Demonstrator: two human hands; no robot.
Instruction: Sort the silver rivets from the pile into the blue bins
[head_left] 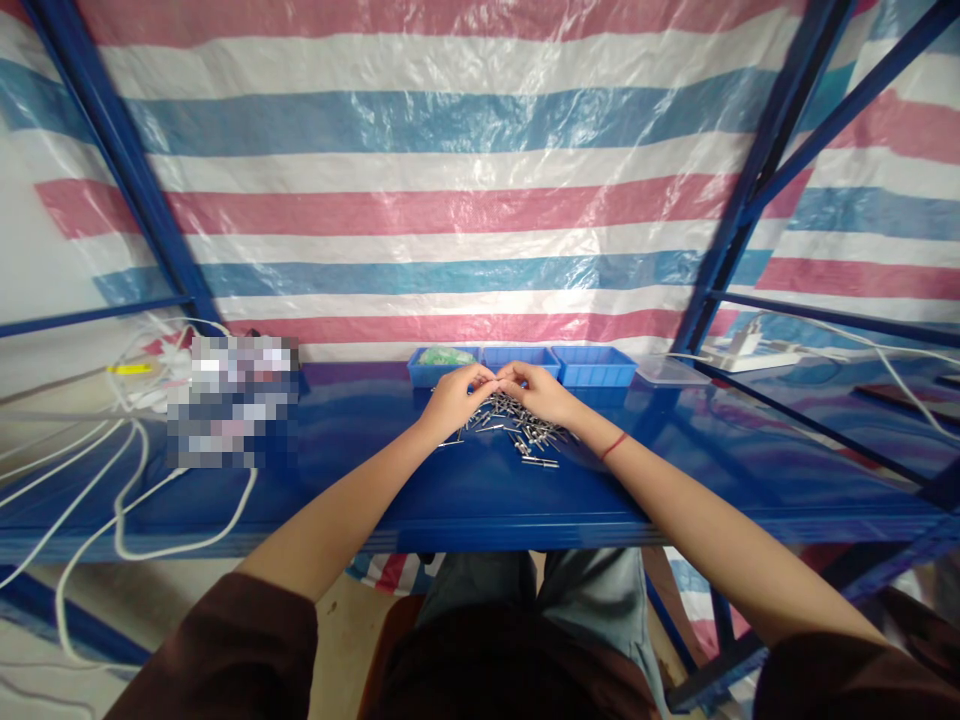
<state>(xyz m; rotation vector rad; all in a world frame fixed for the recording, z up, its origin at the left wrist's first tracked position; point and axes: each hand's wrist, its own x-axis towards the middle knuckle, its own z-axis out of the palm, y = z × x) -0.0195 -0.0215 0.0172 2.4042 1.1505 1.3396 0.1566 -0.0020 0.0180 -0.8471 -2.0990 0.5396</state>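
Left hand (455, 396) and right hand (547, 395) are touching at the fingertips over metal pins (532, 425).
Pins are lying heaped on the table (480, 500); bins (596, 376) are standing just behind, the left one holding green material (448, 356). Cables (169, 551) are trailing at left. Fingers are curling into pinches; whether they are gripping a pin, cannot tell.

Dark brown short-sleeved shirt (517, 660); pale blue jeans (600, 595), beyond shirt's hem; thin red bracelet (614, 446), beyond shirt's right sleeve (840, 680).

Pins (534, 428) on the table (465, 500), just before three side-by-side bins (596, 374).
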